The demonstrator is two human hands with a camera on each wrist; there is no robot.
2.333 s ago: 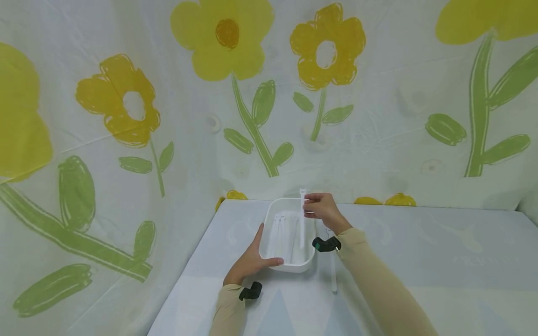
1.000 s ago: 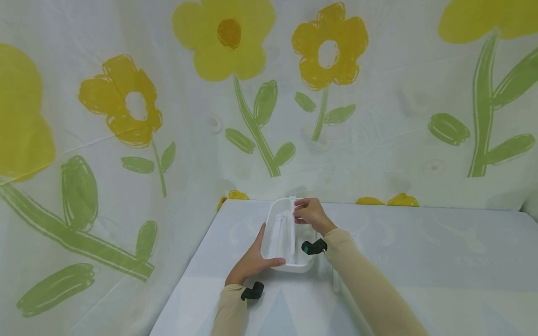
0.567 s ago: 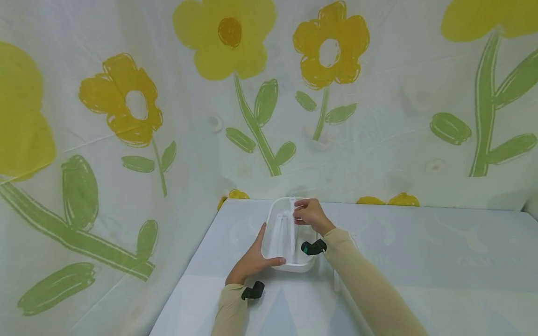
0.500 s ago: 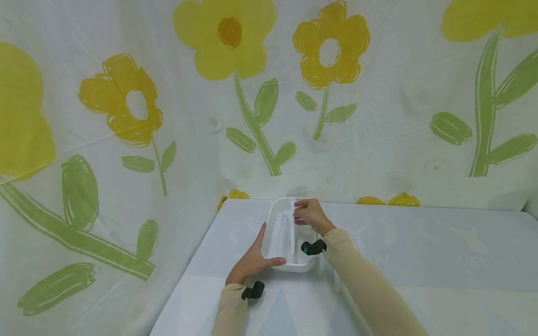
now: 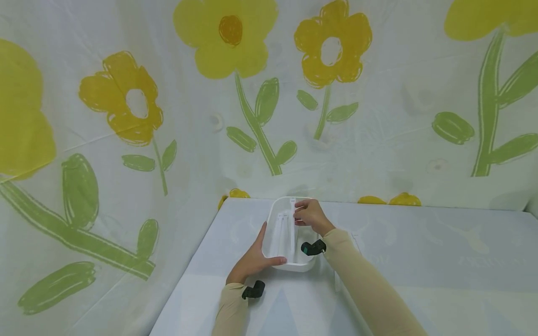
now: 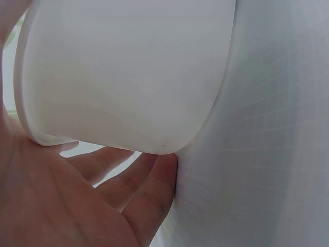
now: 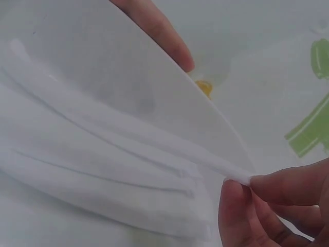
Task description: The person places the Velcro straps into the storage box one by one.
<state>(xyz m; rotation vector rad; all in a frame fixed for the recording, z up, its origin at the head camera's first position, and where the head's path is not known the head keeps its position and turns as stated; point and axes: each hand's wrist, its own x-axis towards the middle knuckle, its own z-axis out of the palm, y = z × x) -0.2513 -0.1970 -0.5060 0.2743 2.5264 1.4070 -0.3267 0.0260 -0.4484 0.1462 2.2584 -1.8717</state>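
My left hand (image 5: 253, 260) holds a white rounded plastic box (image 5: 299, 268) at its near left corner. Its thumb lies over the near rim, while the other fingers run along the outer side. In the left wrist view, fingertips touch the box wall (image 6: 128, 77) near its base. My right hand (image 5: 312, 216) pinches the far end of a long, flat white strip (image 5: 292, 235) with a small blocky head, perhaps a cable tie. The strip lies lengthwise inside the box. Beside it, to the left, lie more white strips (image 5: 280, 235), also seen loose in the right wrist view.
Another white strip (image 5: 337, 283) lies on the pale table (image 5: 420, 270) right of the box, partly hidden by my right sleeve. A flower-printed cloth (image 5: 378, 116) hangs behind the table's far edge and along the left.
My right hand has moved left and slightly down, bringing the strip from the box's right side to its middle. Over the last second, both hands have stayed nearly still.
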